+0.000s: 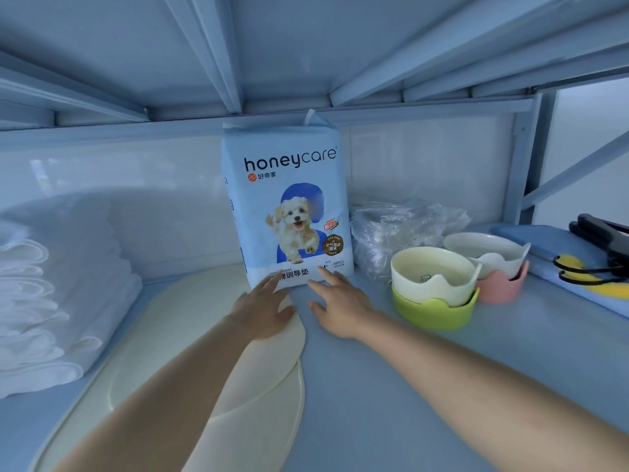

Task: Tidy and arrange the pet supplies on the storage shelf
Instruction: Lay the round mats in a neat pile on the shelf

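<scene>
A light blue pack of pet training pads (287,202) with a puppy picture stands upright at the back of the shelf (408,369). My left hand (263,310) reaches to its lower left corner with straight fingers touching the pack, over a cream mat (163,335). My right hand (335,306) has spread fingers touching the pack's bottom right edge. To the right sit a cream bowl in a green holder (434,291) and a white bowl in a pink holder (493,264).
Folded white pads (51,294) are stacked at the left. Crumpled clear plastic (398,226) lies behind the bowls. At far right a blue board (544,247) carries black and yellow tools (595,253). The shelf above hangs low overhead.
</scene>
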The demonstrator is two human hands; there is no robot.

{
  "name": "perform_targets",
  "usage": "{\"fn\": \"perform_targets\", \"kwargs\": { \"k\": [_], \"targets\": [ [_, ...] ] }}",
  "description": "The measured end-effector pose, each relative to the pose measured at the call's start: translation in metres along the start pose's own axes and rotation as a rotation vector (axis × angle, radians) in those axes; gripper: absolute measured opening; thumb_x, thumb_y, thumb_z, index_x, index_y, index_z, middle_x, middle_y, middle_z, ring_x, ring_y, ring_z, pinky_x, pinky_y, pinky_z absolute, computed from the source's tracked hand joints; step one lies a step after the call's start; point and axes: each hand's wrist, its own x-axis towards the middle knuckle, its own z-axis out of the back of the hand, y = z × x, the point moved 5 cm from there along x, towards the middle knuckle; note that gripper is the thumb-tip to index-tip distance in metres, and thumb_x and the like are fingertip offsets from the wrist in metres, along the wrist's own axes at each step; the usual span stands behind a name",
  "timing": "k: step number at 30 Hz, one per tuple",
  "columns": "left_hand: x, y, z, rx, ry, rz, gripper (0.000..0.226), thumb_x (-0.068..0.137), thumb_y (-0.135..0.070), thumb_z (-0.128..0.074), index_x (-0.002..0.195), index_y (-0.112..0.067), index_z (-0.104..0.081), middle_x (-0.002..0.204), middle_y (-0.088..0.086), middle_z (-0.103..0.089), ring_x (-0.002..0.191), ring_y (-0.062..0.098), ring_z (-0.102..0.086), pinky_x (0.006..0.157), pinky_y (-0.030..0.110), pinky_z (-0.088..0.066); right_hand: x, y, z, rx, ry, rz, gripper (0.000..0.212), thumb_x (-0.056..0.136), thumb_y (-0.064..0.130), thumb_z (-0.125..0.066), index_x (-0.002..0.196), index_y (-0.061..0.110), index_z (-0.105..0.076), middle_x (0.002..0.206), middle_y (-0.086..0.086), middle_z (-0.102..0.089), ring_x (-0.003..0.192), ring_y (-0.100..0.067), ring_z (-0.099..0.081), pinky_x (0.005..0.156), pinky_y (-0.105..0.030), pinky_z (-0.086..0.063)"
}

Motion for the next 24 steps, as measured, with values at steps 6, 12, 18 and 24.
{"fn": "perform_targets", "kwargs": {
  "k": [6,12,18,24],
  "targets": [
    [-0.068,0.021,-0.002,-0.197,0.106,0.044,0.057,0.095,-0.053,-0.032,0.145,-0.027,-0.029,0.155,-0.006,-0.018,0.142,0.012,-0.019,0.116,0.028,-0.015,0.003,0.023,0.003,0.021,0.002,0.045,0.056,0.095,0.038,-0.040,0.147,0.030,-0.021,0.158,0.005,0.000,0.144,-0.021,-0.005,0.111,-0.043,-0.027],
    [-0.129,0.032,0.012,-0.219,0.133,0.072,0.071,0.075,-0.074,-0.049,0.138,-0.044,-0.035,0.148,-0.024,-0.024,0.136,0.002,-0.027,0.109,0.021,-0.020,0.005,0.053,-0.012,0.052,0.001,0.104,0.057,0.094,0.035,-0.046,0.146,0.029,-0.025,0.158,0.006,-0.004,0.144,-0.018,-0.008,0.112,-0.040,-0.028],
    [-0.156,0.038,0.021,-0.208,0.104,0.029,0.076,0.063,-0.079,-0.056,0.132,-0.049,-0.040,0.145,-0.024,-0.031,0.136,0.002,-0.026,0.106,0.019,-0.018,0.021,0.063,0.012,-0.038,-0.116,0.129,0.059,0.093,0.026,-0.050,0.146,0.027,-0.024,0.157,0.006,-0.001,0.143,-0.019,-0.009,0.102,-0.040,-0.038],
    [-0.154,0.016,0.029,-0.111,-0.023,-0.117,0.047,0.070,-0.050,-0.045,0.111,-0.033,-0.060,0.116,-0.015,-0.060,0.110,0.012,-0.054,0.089,0.024,-0.044,0.036,0.075,0.011,-0.117,-0.155,0.155,0.061,0.092,0.022,-0.050,0.146,0.024,-0.023,0.157,0.004,0.004,0.142,-0.021,-0.007,0.094,-0.038,-0.042]
  ]
}}
